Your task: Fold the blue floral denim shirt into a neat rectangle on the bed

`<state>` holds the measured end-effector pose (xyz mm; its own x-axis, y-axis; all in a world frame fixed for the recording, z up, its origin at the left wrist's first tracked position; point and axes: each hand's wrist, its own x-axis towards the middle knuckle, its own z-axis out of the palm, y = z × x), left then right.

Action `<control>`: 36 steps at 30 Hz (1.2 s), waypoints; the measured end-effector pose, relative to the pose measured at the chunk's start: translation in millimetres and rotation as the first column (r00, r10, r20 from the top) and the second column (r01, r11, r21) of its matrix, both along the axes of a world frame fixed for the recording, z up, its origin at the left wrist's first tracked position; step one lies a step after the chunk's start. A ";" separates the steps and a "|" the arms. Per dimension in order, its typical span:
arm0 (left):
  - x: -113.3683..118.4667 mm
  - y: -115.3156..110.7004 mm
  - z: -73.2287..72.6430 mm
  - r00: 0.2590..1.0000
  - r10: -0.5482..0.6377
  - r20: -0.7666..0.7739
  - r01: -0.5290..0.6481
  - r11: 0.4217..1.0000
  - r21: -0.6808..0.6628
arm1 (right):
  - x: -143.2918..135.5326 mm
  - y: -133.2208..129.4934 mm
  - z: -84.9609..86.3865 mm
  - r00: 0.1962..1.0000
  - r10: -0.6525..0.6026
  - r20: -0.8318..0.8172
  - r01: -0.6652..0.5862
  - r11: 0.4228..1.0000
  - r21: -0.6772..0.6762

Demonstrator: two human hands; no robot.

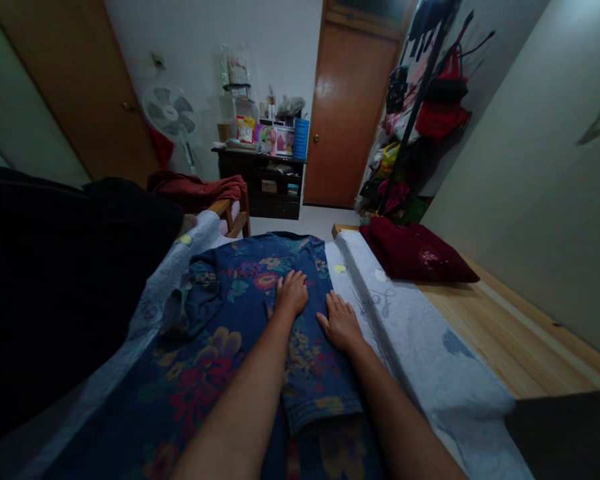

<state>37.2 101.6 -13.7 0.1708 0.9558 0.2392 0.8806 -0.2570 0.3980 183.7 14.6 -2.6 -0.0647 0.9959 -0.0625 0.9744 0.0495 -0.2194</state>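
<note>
A dark blue garment with a floral print (215, 360) lies spread on a bed with a pale sheet (405, 333). One sleeve is laid lengthwise over the garment's right side, its cuff toward me; the other sleeve is bunched at the left. My left hand (293, 293) rests on the upper part of the folded sleeve, palm down, fingers a little apart. To its right, my right hand (341, 321) lies flat at the garment's right edge with its fingers spread. Neither hand grips anything.
A folded dark red garment (420, 252) sits on the wooden board (480, 333) and sheet at the right. Black cloth (65, 280) fills the left. Beyond the bed are a chair with red cloth (195, 190), a fan (171, 112) and a dark cabinet (260, 200).
</note>
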 end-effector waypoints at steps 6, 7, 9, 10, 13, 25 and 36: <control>-0.3 0.5 -1.4 1.000 -0.015 -0.021 0.015 1.000 0.018 | 8.4 -40.0 2.1 1.000 0.007 -0.020 -0.008 0.999 -0.050; -0.2 0.5 -1.5 1.000 -0.018 -0.026 0.018 1.000 0.015 | 9.8 -46.2 1.9 1.000 0.007 -0.024 -0.008 0.999 -0.053; 0.4 -0.7 -0.3 0.999 -0.020 -0.030 0.021 1.000 0.017 | 11.7 -57.7 1.1 1.000 0.005 -0.029 -0.007 0.999 -0.049; 0.8 -2.1 1.3 0.999 -0.015 -0.029 0.016 0.999 0.029 | 12.1 -62.6 0.5 1.000 0.003 -0.029 -0.004 0.999 -0.038; 2.4 -10.2 10.8 0.999 0.020 -0.036 -0.015 0.992 0.128 | 11.5 -72.7 -1.1 0.999 -0.017 -0.028 0.018 1.000 0.018; -0.3 -128.5 29.1 0.918 -0.312 -0.242 0.313 0.949 -0.036 | 9.3 -74.8 -1.4 0.998 -0.035 -0.045 0.039 0.996 0.085; -18.3 -227.2 33.8 0.909 -0.369 -0.193 0.326 0.919 -0.223 | 14.8 -83.6 2.7 0.995 0.033 -0.095 -0.020 0.991 0.133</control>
<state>18.9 -125.6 20.2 0.5288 0.8486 -0.0178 0.8202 -0.5055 0.2680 198.5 -69.0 0.2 -0.0907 0.9929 0.0772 0.9468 0.1100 -0.3025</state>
